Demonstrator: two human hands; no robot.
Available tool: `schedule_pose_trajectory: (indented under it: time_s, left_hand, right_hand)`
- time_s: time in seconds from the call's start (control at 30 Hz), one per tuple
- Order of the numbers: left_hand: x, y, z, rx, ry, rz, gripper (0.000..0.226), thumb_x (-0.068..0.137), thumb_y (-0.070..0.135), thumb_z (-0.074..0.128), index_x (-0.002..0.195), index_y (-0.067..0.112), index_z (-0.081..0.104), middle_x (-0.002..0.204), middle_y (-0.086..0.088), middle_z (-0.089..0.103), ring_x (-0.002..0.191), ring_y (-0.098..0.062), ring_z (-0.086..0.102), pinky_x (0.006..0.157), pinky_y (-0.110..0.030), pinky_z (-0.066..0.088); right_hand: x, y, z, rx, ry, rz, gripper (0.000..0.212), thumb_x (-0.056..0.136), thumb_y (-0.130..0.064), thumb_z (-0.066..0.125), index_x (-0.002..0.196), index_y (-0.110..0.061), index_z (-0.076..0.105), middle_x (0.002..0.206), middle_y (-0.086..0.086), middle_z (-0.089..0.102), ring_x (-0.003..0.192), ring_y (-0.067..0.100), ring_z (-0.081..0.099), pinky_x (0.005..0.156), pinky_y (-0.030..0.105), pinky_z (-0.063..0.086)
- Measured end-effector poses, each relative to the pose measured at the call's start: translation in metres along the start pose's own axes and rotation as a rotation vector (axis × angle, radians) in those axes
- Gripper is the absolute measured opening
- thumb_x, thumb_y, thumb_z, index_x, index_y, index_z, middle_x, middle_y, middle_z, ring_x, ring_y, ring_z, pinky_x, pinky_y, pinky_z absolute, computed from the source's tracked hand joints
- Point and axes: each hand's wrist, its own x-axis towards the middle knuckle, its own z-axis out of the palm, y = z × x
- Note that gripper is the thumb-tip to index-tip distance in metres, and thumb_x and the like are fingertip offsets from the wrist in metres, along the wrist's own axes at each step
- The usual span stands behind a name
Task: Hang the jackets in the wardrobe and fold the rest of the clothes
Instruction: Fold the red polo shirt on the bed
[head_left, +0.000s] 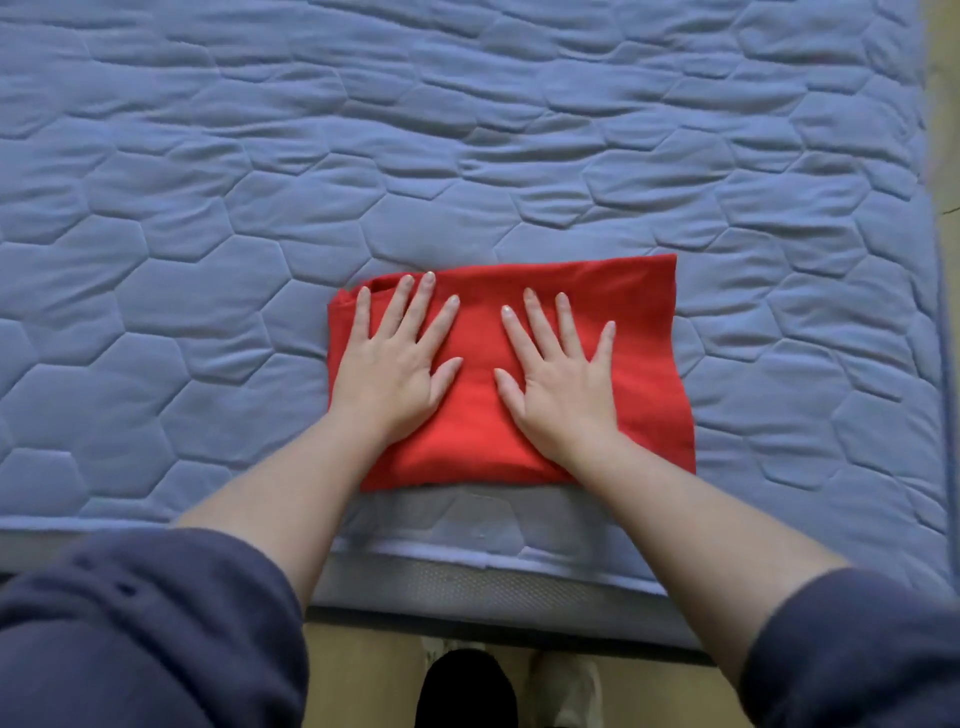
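A red garment (639, 332), folded into a compact rectangle, lies on the blue quilted mattress (467, 156) close to its near edge. My left hand (395, 364) presses flat on the left half of the fold, fingers spread and straight. My right hand (556, 379) lies flat on the middle of the fold in the same way, palm down. Both dark blue sleeves are pushed up past the forearms. No jacket or wardrobe is in view.
The mattress fills most of the view, and its near edge (467, 577) runs across the bottom. A yellowish floor (943, 104) shows along the right side and below the bed, where a foot in a dark shoe (465, 691) stands.
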Motion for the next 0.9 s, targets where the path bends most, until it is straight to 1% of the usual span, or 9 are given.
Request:
schedule_pose_trajectory:
  time_s: [0.17,0.33,0.43,0.5,0.57,0.63,0.73,0.8,0.9]
  left_hand:
    - [0.009,-0.011,0.017,-0.007,-0.002,-0.024,0.072,0.090,0.055,0.024,0.152,0.020,0.019,0.160,-0.013,0.012,0.147,-0.027,0.015,0.117,-0.053,0.006]
    - [0.027,-0.007,-0.024,-0.054,-0.189,-0.023,0.088,0.086,0.055,0.042,0.153,0.014,0.004,0.160,-0.018,0.004,0.148,-0.028,0.003,0.116,-0.054,-0.001]
    - [0.066,0.007,-0.056,-0.154,-0.221,0.095,0.087,0.080,0.053,0.056,0.148,0.012,0.020,0.147,-0.017,0.034,0.138,-0.030,0.031,0.115,-0.050,0.017]
    - [0.089,0.017,-0.072,-0.268,-0.245,0.097,0.067,0.079,0.049,0.061,0.132,0.015,0.040,0.131,-0.012,0.052,0.122,-0.030,0.049,0.102,-0.043,0.037]
    - [0.103,0.024,-0.080,-0.351,-0.346,0.059,0.047,0.079,0.044,0.063,0.116,0.017,0.051,0.121,-0.009,0.060,0.111,-0.030,0.056,0.088,-0.039,0.045]
    - [0.110,0.027,-0.084,-0.364,-0.456,0.061,0.036,0.079,0.044,0.067,0.100,0.015,0.061,0.107,-0.011,0.065,0.100,-0.028,0.060,0.077,-0.033,0.047]
    - [0.112,0.023,-0.091,-0.438,-0.616,-0.007,0.031,0.079,0.044,0.071,0.077,0.013,0.066,0.080,-0.003,0.066,0.069,-0.018,0.060,0.058,-0.023,0.041]
    - [0.112,0.018,-0.095,-0.559,-0.676,-0.092,0.029,0.080,0.040,0.071,0.065,0.018,0.062,0.063,0.007,0.062,0.051,-0.005,0.057,0.045,-0.017,0.041]
    - [0.106,0.015,-0.102,-0.651,-0.722,-0.176,0.025,0.083,0.041,0.069,0.073,0.020,0.061,0.072,0.008,0.061,0.062,-0.007,0.058,0.053,-0.022,0.041]
  right_hand:
    - [-0.009,0.015,0.029,0.021,0.089,0.138,0.070,0.084,-0.058,0.030,0.150,-0.036,0.019,0.161,0.003,0.011,0.147,0.030,0.011,0.111,0.063,0.007]
    - [-0.028,0.021,0.009,0.063,0.028,0.321,0.067,0.092,-0.053,0.035,0.152,-0.033,0.011,0.162,0.002,0.004,0.148,0.024,0.004,0.115,0.058,0.005]
    - [-0.052,0.034,-0.001,0.209,0.063,0.520,0.066,0.094,-0.048,0.040,0.152,-0.029,0.014,0.161,0.001,0.007,0.147,0.023,0.009,0.113,0.056,0.013]
    - [-0.071,0.040,-0.005,0.446,0.185,0.709,0.067,0.093,-0.039,0.050,0.151,-0.020,0.022,0.156,0.010,0.022,0.141,0.028,0.025,0.111,0.048,0.024]
    - [-0.086,0.041,-0.005,0.754,0.305,0.945,0.063,0.092,-0.029,0.057,0.145,-0.009,0.030,0.142,0.018,0.039,0.131,0.033,0.039,0.106,0.039,0.030]
    - [-0.096,0.033,-0.003,1.072,0.331,1.181,0.054,0.092,-0.029,0.060,0.137,-0.007,0.038,0.132,0.018,0.049,0.120,0.031,0.050,0.101,0.035,0.037]
    - [-0.102,0.016,-0.004,1.696,0.401,1.436,0.037,0.092,-0.036,0.059,0.120,-0.015,0.047,0.119,0.014,0.058,0.099,0.026,0.061,0.084,0.041,0.052]
    - [-0.103,-0.002,-0.006,2.128,0.411,1.469,0.038,0.093,-0.039,0.058,0.122,-0.018,0.047,0.119,0.015,0.058,0.095,0.025,0.061,0.076,0.040,0.052]
    - [-0.096,-0.036,-0.010,2.382,0.115,1.396,0.042,0.089,-0.038,0.062,0.125,-0.020,0.052,0.116,0.010,0.063,0.100,0.022,0.061,0.072,0.039,0.052]
